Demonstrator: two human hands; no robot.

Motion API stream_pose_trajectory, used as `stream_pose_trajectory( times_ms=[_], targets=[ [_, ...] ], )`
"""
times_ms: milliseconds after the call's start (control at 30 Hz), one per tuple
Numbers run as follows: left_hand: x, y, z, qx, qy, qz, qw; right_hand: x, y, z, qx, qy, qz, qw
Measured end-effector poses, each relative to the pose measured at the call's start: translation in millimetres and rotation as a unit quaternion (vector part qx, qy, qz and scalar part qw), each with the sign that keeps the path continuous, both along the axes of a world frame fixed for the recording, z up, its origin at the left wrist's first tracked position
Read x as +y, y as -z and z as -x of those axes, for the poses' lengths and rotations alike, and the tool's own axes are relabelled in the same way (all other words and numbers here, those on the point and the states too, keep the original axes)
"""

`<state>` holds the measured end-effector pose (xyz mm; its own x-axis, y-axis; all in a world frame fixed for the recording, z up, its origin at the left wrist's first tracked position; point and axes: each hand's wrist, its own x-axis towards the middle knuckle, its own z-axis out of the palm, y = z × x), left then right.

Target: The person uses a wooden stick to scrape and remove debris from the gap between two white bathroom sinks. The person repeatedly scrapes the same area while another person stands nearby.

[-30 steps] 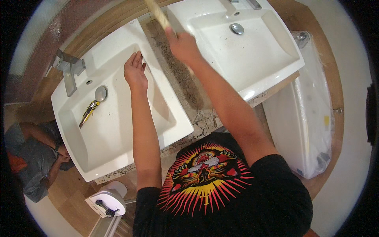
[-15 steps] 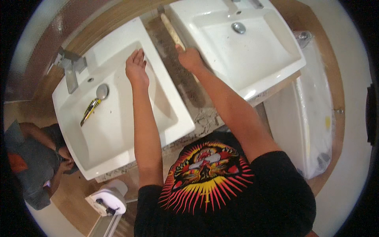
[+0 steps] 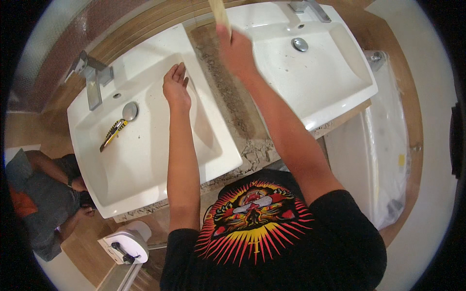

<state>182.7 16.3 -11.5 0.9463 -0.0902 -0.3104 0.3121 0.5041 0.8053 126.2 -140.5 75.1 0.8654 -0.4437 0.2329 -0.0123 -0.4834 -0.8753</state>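
My right hand (image 3: 236,51), blurred by motion, is closed round the pale handle of a wooden-handled tool (image 3: 219,10) above the gap between two white sinks. The tool's far end lies outside the picture. My left hand (image 3: 176,86) is over the right inner side of the left sink (image 3: 213,131), fingers stretched out and nothing in them. Whether it touches the basin I cannot tell. A yellow and black utility knife (image 3: 113,135) lies in that sink beside the round metal drain cover (image 3: 130,111). The right sink (image 3: 340,92) is just right of my right hand.
A dusty, speckled stone counter (image 3: 228,106) runs between the sinks. Metal faucets (image 3: 93,89) stand at their back edges. A plastic-wrapped white bathtub (image 3: 369,165) is at the right. A person in grey (image 3: 43,194) is at the left, near a white toilet (image 3: 128,245).
My right hand has lifted away from me with the wooden-handled tool, whose far end has left the picture. My left hand stays at the left sink. The view has shifted slightly.
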Motion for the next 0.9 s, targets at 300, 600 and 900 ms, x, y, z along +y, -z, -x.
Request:
stream_pose_trajectory(
  times_ms=[300, 600, 900],
  targets=[
    [-1.6, 1.3, -0.8, -0.024, 0.006, -0.007, 1.0, 10.4, 127.4, 45.0, 0.381, -0.01, -0.007, 0.925],
    [1.9, -0.2, -0.3, 0.006, 0.001, -0.009, 1.0, -7.2, -33.8, -9.3, 0.087, 0.035, -0.019, 0.995],
    [-0.1, -5.2, 5.7, -0.004, 0.0, -0.01, 1.0, 21.5, 102.2, 44.9, 0.501, -0.054, -0.063, 0.861]
  ],
)
